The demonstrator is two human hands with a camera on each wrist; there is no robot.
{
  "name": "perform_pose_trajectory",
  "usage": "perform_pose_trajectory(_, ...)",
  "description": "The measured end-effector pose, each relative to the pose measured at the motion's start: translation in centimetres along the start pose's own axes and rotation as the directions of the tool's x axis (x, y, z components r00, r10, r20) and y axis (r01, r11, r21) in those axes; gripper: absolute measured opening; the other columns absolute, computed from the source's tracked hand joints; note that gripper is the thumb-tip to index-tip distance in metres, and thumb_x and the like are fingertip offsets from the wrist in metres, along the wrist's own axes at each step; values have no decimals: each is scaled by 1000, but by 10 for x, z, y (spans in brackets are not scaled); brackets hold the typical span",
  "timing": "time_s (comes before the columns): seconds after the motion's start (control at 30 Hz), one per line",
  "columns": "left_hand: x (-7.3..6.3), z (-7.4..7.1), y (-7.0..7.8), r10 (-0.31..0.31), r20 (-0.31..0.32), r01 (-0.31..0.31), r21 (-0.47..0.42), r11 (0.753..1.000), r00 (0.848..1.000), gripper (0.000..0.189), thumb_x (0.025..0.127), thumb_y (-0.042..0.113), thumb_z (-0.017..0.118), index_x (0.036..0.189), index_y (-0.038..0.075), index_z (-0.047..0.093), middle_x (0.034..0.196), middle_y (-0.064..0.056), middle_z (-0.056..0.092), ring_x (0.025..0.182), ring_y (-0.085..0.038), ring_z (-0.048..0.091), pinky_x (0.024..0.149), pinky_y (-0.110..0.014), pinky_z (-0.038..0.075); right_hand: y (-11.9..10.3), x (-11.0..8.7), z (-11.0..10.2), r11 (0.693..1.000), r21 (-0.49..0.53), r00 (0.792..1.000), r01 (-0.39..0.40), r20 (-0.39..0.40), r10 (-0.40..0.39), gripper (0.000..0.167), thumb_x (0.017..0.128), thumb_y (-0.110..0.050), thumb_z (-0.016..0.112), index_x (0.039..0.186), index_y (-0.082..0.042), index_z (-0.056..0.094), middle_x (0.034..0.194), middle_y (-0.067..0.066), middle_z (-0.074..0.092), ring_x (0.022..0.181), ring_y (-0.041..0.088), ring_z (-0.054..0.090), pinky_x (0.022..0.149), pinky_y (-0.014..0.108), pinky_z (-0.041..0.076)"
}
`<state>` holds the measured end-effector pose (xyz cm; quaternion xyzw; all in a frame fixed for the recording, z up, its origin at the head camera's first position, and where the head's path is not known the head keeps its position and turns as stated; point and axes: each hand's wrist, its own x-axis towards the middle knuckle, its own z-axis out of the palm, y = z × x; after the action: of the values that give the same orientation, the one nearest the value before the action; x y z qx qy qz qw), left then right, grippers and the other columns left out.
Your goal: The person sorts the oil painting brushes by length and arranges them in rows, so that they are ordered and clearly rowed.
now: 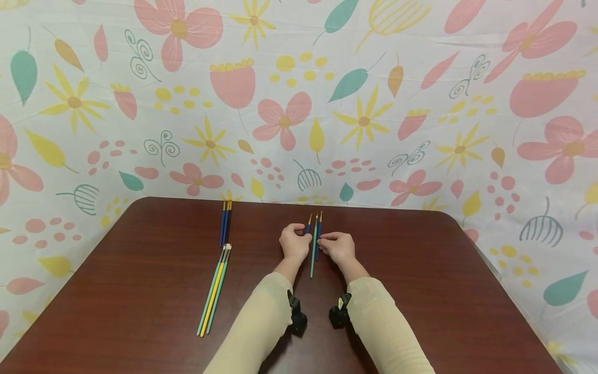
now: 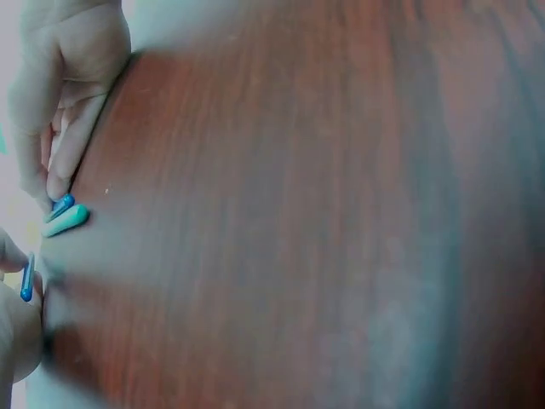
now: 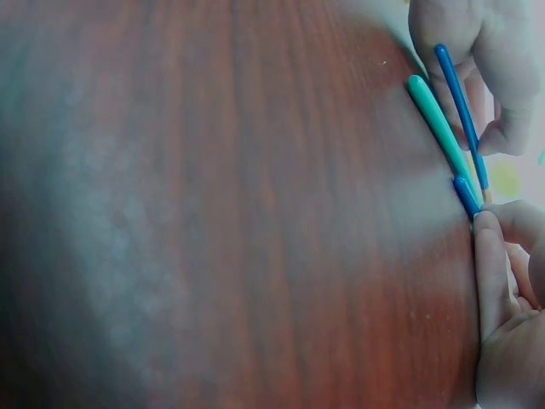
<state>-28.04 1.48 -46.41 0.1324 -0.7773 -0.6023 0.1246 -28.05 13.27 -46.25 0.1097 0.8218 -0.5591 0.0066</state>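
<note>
My left hand (image 1: 294, 244) pinches a slim blue paintbrush (image 1: 308, 226) between thumb and fingers, its bristles pointing to the back of the table. In the right wrist view that blue handle slants beside a green paintbrush (image 3: 436, 119). This green one lies between my two hands, handle end toward me. On its other side my right hand (image 1: 339, 248) holds a second blue paintbrush (image 1: 320, 228), thumb and fingertips on its handle. The left wrist view shows the right hand's fingertips right at the blue handle end (image 2: 63, 204), next to the green end.
Further left on the brown table (image 1: 140, 291) lies a bunch of blue paintbrushes (image 1: 225, 226) near the back edge. Just in front of it, two green paintbrushes flank a yellow paintbrush (image 1: 212, 296). A flower-print cloth (image 1: 280, 171) hangs behind the table.
</note>
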Motion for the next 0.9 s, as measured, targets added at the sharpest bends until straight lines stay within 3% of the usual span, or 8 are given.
perform_pose_trajectory(0.27, 2, -7, -1, -93, 0, 93, -121, 988, 996, 25, 76, 2, 70, 101, 6, 70, 92, -10, 66, 87, -24, 63, 75, -35, 54, 1, 1, 0, 1000, 6, 1000, 10, 0, -10, 20, 82, -10, 70, 99, 2, 72, 94, 18, 71, 69, 9, 67, 66, 27, 57)
perform_pose_trajectory(0.53, 4, -13, -3, -101, -14, 98, -137, 986, 995, 23, 75, 0, 70, 98, 5, 70, 89, -11, 69, 84, -23, 65, 72, -32, 54, 3, 2, 1, 1000, 3, 1000, 14, -7, -14, 21, 82, -10, 70, 99, 1, 72, 91, 17, 71, 68, 9, 67, 65, 26, 57)
perform_pose_trajectory(0.9, 5, -30, -4, -54, -19, 51, -119, 992, 998, 17, 76, -1, 69, 92, 5, 70, 85, -11, 67, 80, -22, 64, 73, -34, 54, 4, 3, 0, 1000, 15, 1000, 9, 7, -9, 20, 82, -12, 70, 99, 0, 73, 92, 16, 71, 74, 13, 69, 68, 28, 58)
